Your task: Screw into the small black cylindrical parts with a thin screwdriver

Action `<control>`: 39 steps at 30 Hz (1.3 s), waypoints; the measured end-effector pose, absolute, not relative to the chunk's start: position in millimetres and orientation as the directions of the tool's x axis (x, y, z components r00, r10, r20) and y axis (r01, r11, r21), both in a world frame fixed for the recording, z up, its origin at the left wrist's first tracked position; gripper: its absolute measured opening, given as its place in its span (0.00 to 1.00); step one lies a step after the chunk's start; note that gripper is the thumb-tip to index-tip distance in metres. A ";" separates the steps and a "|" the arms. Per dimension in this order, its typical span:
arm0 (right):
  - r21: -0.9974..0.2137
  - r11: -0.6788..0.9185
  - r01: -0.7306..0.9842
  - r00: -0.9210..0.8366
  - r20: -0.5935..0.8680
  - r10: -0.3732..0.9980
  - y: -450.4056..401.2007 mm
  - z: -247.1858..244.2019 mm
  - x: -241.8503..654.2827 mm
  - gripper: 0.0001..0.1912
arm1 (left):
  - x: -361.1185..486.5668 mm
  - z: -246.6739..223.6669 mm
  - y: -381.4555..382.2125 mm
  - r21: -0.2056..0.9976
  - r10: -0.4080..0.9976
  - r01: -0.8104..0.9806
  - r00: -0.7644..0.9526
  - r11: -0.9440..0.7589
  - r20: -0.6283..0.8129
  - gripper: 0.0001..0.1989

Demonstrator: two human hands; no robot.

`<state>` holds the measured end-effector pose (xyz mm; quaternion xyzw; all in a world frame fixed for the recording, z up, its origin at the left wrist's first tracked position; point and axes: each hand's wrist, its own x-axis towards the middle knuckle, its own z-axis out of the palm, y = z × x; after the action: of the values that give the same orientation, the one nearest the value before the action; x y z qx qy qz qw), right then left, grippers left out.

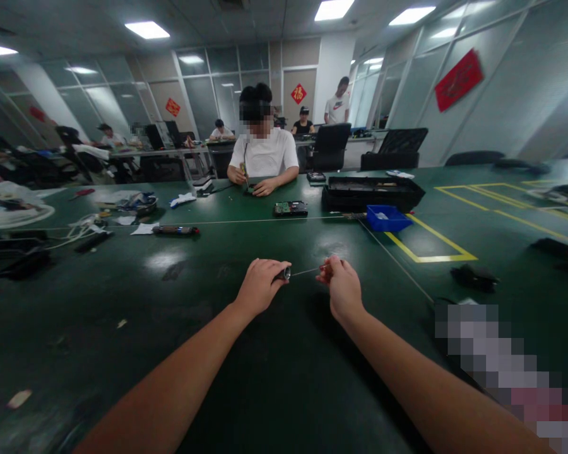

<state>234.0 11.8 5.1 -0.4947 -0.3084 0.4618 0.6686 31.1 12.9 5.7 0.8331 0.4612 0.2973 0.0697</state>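
My left hand (261,285) is closed around a short dark cylinder (286,273) whose round silvery end faces right. Most of the cylinder is hidden by the fingers. Across from it, my right hand (343,285) is closed in a pinch on a thin metal rod (307,272). The rod points left, its tip close to the cylinder's end; whether it touches or enters, I cannot tell. Both hands are held over the dark green table (274,378).
Ahead lie a hard drive (290,209), a black tray (372,192) and a blue bin (388,218). A dark handheld tool (175,231) rests to the left, near cables (82,228). Opposite sits a person (265,151) working with a tool. A black piece (474,277) lies at right.
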 end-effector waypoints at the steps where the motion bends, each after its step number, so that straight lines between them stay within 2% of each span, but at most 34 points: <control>1: -0.954 0.099 -0.281 0.387 -0.018 0.922 10.9 4.9 233.5 0.12 | 30.9 4.3 13.1 0.407 0.819 0.727 0.386 -0.553 0.424 0.19; 8: -0.976 0.176 -0.125 0.304 0.131 0.944 5.5 4.6 229.6 0.12 | 30.0 0.9 13.4 0.505 0.838 0.675 0.366 -0.538 0.405 0.19; 21: -0.983 0.175 -0.049 0.263 0.156 0.952 5.6 4.2 233.0 0.13 | 30.8 0.5 11.8 0.618 0.879 0.626 0.305 -0.476 0.368 0.19; 28: -0.977 0.203 -0.071 0.246 0.180 0.952 4.8 6.2 229.1 0.16 | 30.1 -2.3 14.7 0.625 0.874 0.613 0.294 -0.483 0.387 0.19; 31: -0.977 0.209 0.033 0.238 0.211 0.948 2.1 11.4 230.5 0.19 | 29.8 -2.6 14.6 0.628 0.880 0.618 0.286 -0.472 0.380 0.19; 36: -0.917 0.189 0.350 0.229 0.280 0.932 -4.6 23.1 235.9 0.25 | 29.4 -0.9 12.9 0.613 0.877 0.631 0.281 -0.475 0.390 0.20; 39: -0.889 0.231 0.396 0.186 0.324 0.928 -6.3 23.5 234.9 0.22 | 28.6 -0.3 12.8 0.601 0.872 0.638 0.280 -0.482 0.402 0.19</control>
<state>234.9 -6.3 23.5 -0.5656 -0.5850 0.2542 0.5227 28.6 12.8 -0.3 0.7831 0.4818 0.3575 0.1636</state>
